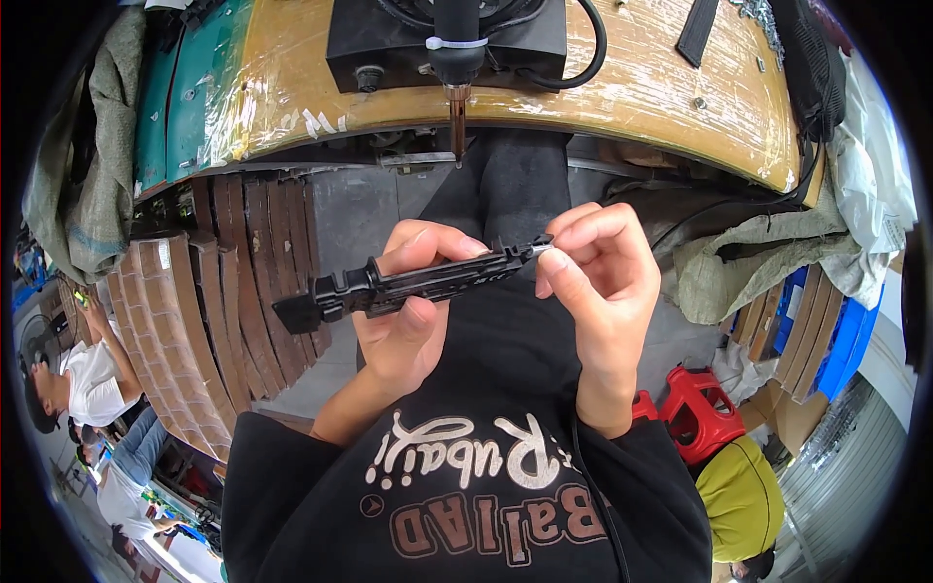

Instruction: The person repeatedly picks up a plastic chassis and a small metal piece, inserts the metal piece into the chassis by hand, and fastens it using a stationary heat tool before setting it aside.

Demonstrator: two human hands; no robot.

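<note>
A wide wooden bench top (622, 92), wrapped in clear film with a green-covered section at its left end, curves across the top of the view. A black box-shaped unit (389, 44) sits on it, with a dark soldering-type tool (457, 58) hanging tip-down over the front edge. Stacks of brown board pieces (209, 311) stand in rows lower left; flattened cardboard and blue sheets (807, 340) lean at the right, above a red plastic stool (700, 408). White bagging (870, 165) bulges at the far right. A grey-green cloth (748, 262) lies crumpled between bench and cardboard. At centre, a long black plastic part (408, 284) is held level in front of the chest. The left hand (413, 311) is closed round its middle, thumb under, fingers over the top. The right hand (598, 282) pinches the part's right tip, where a small pale metal piece (540, 250) sits between thumb and forefinger.
</note>
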